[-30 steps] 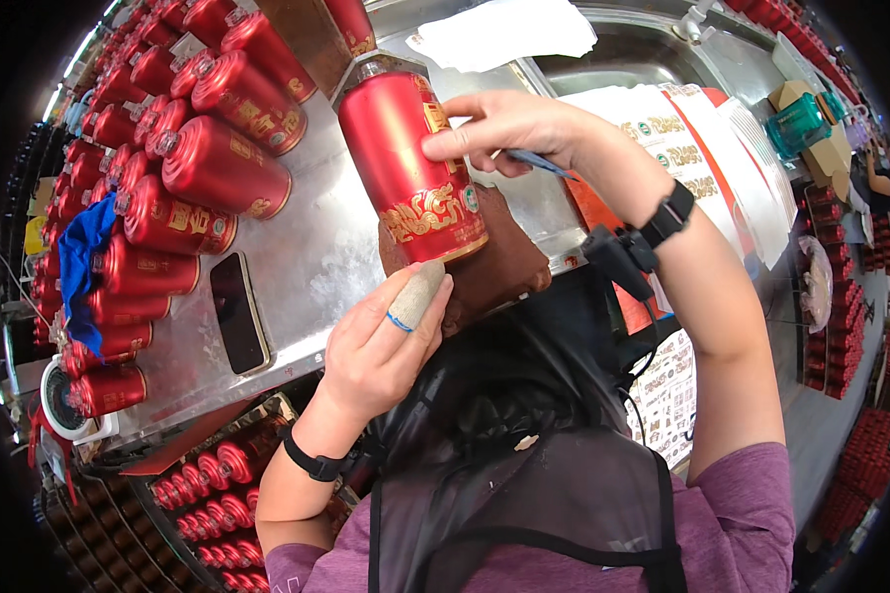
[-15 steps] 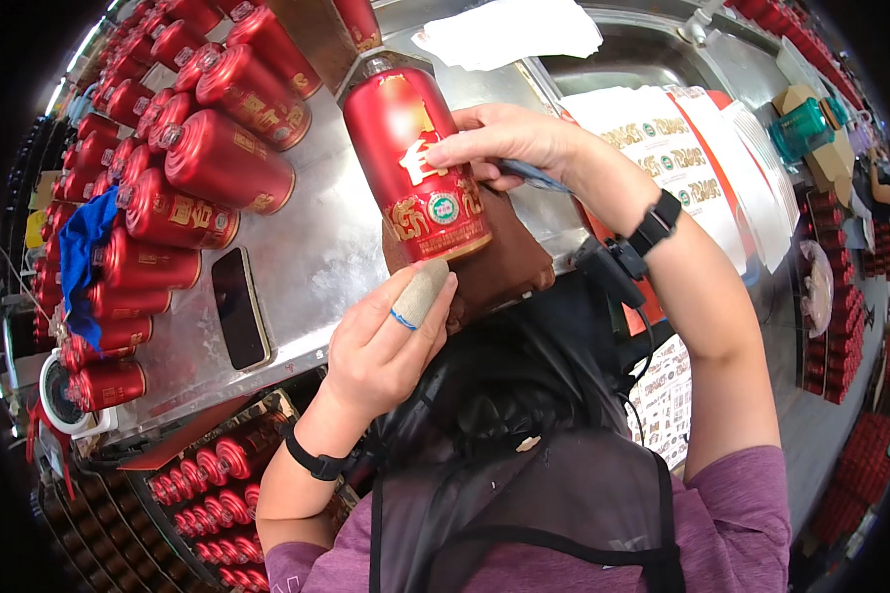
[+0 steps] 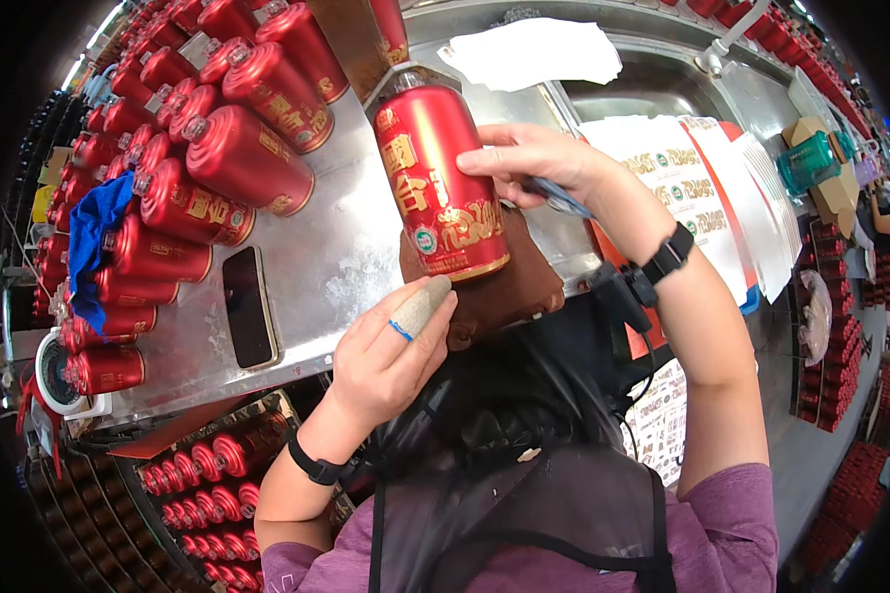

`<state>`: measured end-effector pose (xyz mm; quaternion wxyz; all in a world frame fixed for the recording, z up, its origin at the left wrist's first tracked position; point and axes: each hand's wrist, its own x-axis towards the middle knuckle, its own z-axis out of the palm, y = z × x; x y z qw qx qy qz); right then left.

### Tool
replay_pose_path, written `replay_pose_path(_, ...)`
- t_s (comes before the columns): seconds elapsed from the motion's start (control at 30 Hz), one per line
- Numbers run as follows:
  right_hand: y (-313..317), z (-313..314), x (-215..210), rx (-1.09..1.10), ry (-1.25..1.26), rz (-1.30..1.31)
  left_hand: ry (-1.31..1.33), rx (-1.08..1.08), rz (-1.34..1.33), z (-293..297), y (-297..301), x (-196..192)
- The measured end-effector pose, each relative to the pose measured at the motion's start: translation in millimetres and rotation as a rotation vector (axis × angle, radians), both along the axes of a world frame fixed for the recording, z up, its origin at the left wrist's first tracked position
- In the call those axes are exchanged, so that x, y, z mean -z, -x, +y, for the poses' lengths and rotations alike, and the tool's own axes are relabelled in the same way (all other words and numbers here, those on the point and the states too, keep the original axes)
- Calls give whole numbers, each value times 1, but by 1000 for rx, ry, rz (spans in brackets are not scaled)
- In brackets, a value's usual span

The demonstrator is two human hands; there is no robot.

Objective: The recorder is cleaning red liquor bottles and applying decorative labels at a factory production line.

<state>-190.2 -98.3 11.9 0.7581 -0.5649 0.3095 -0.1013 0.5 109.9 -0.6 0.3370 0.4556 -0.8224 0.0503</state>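
Note:
A red bottle point(image 3: 435, 183) with gold characters, a green round emblem and a clear stopper lies tilted over a brown cloth-like pad point(image 3: 529, 282). My right hand point(image 3: 554, 163) grips its right side, thumb on the front. Tucked in that same hand is a thin bluish tool point(image 3: 561, 198), its kind unclear. My left hand point(image 3: 391, 346) is closed at the bottle's base, fingertips touching the lower edge. A beige finger cover point(image 3: 421, 306) with a blue band sits on one left finger.
Many red bottles point(image 3: 252, 163) crowd the left side, with a blue cloth point(image 3: 94, 242) over some. Near them lies a phone point(image 3: 250, 308). Decal sheets point(image 3: 663, 178) are stacked at right, white paper point(image 3: 529, 54) lies behind, beside a metal sink point(image 3: 643, 97).
The bottle has turned about its long axis, so its gold characters and green emblem have shifted left across it. The whole view has moved slightly. Both hands stay on the bottle.

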Motion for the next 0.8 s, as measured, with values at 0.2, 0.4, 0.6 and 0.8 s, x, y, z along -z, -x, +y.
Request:
replay_pose_path(0.2,-15,10,-19,75,263,140,34,31,-10,-6,5,-1)
replay_pose_path(0.4,-13,8,-29,66,472,302,74,54,-51,-11,2,0)
replay_pose_path(0.6,-9,-1,-3,48,123,58,91,57,-77,-8,5,-5)
replay_pose_path(0.8,-21,14,-33,29,693,420,92,65,-108,-7,4,-9)
